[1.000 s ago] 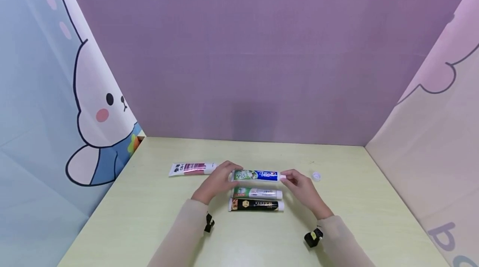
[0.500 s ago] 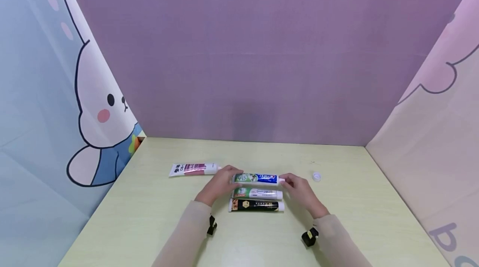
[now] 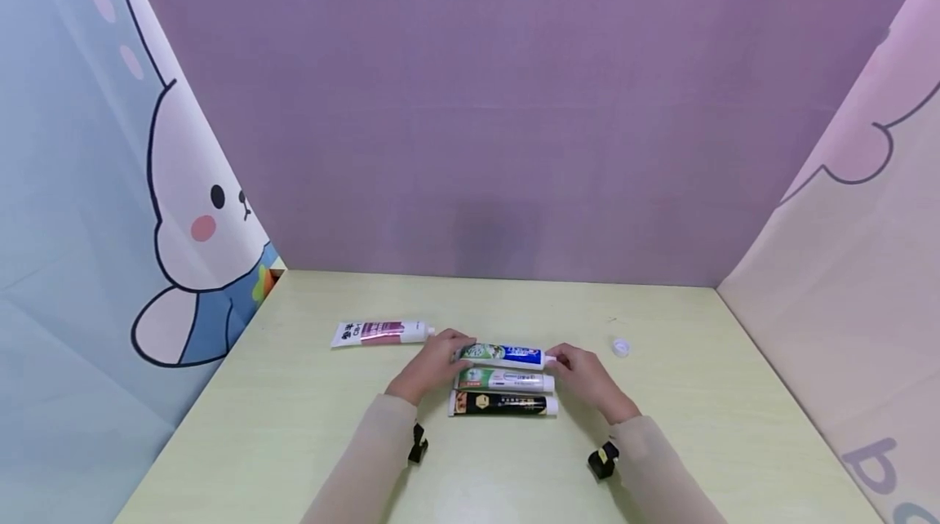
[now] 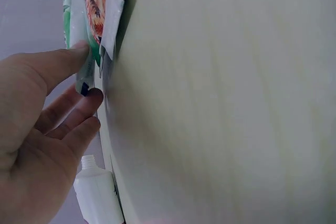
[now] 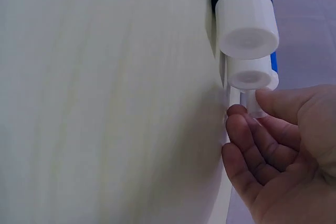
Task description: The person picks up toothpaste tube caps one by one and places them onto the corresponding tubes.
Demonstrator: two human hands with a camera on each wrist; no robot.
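A blue-and-green toothpaste tube (image 3: 507, 356) lies crosswise between both hands, right behind a silver-and-green tube (image 3: 514, 380) and a black tube (image 3: 507, 404). My left hand (image 3: 432, 364) pinches its flat end, thumb on the near side, as the left wrist view also shows. At the other end, my right hand (image 3: 587, 377) pinches the narrow white tip (image 5: 253, 104) between thumb and fingers. Further left is a white-and-pink tube (image 3: 382, 333), its bare threaded nozzle (image 4: 88, 161) showing in the left wrist view.
A small white cap (image 3: 620, 347) lies on the pale wooden table (image 3: 683, 393), right of the right hand. A purple cloth panel (image 3: 499, 108) stands along the back edge, and printed cloth walls (image 3: 198, 230) close in both sides.
Both hands have drawn the blue-and-green tube toward the body, so it now lies close behind the silver-and-green one. The other tubes and the cap have stayed put.
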